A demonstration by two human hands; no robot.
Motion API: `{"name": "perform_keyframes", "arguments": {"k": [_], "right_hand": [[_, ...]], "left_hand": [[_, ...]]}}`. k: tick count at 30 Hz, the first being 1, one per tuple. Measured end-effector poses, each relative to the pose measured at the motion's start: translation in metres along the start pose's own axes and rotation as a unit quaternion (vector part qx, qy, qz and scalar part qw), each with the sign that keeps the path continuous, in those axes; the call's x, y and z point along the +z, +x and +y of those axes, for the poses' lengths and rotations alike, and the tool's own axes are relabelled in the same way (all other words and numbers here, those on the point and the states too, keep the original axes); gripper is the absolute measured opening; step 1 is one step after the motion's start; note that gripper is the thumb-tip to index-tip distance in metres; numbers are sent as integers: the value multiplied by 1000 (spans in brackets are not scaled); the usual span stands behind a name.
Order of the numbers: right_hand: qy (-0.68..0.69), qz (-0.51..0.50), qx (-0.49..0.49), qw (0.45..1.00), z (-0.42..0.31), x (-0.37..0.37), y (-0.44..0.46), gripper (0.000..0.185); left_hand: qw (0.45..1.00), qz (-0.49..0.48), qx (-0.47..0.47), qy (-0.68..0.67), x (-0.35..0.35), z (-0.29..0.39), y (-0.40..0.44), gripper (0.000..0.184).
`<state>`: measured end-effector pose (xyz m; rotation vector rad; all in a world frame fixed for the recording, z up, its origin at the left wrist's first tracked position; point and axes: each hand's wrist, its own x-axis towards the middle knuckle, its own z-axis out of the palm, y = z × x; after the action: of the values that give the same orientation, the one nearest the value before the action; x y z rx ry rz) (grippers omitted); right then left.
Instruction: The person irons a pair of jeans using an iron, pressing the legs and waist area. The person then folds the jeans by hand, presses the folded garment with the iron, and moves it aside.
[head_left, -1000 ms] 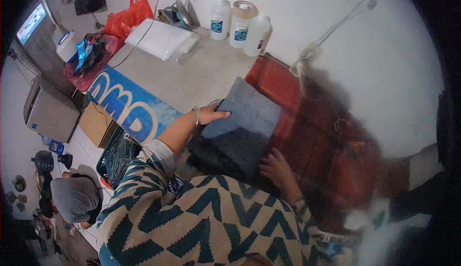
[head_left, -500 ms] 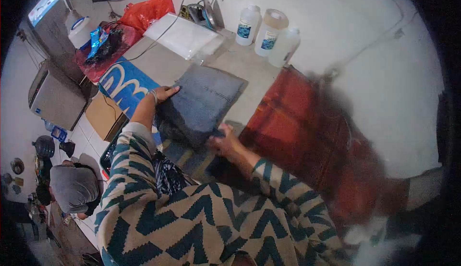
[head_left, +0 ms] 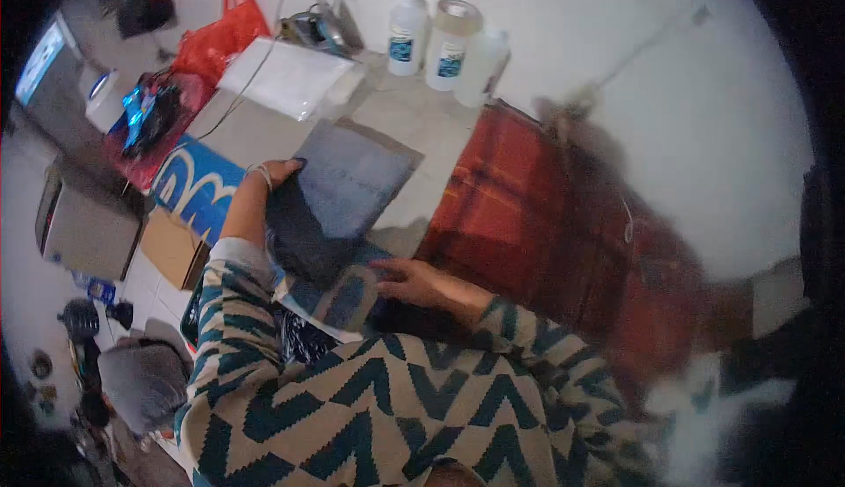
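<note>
A folded grey-blue cloth point(head_left: 352, 179) lies on the table, its lower part in dark shadow. My left hand point(head_left: 283, 172) rests at the cloth's upper left edge, fingers partly hidden, a bracelet at the wrist. Near the cloth's lower right corner is my right hand point(head_left: 405, 280), its fingers loosely spread and a little blurred, above a dark area and the blue lettered sheet. Whether it touches the cloth I cannot tell. To the right a red plaid cloth point(head_left: 502, 188) is spread out.
Several bottles point(head_left: 407, 36) stand at the wall beside clear plastic packs point(head_left: 286, 78). A red bag point(head_left: 220, 43) and a blue lettered board point(head_left: 198, 192) are at the left. A cardboard box point(head_left: 174, 245) stands below. A person in grey point(head_left: 145, 381) is at the lower left.
The grey-blue cloth has moved left, off the red plaid cloth, together with my left hand. My right hand has come left too, and the view has shifted.
</note>
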<state>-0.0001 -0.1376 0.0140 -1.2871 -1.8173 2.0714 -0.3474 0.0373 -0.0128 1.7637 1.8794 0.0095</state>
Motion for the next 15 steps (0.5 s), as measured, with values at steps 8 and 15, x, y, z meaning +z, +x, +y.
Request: {"name": "perform_keyframes", "arguments": {"k": [8, 15], "right_hand": [[29, 385, 5, 923, 103, -56, -171, 41], [8, 679, 62, 731, 196, -26, -314, 40]], "left_hand": [[988, 154, -24, -1, 38, -13, 54, 80], [988, 108, 34, 104, 36, -48, 83, 66]]}}
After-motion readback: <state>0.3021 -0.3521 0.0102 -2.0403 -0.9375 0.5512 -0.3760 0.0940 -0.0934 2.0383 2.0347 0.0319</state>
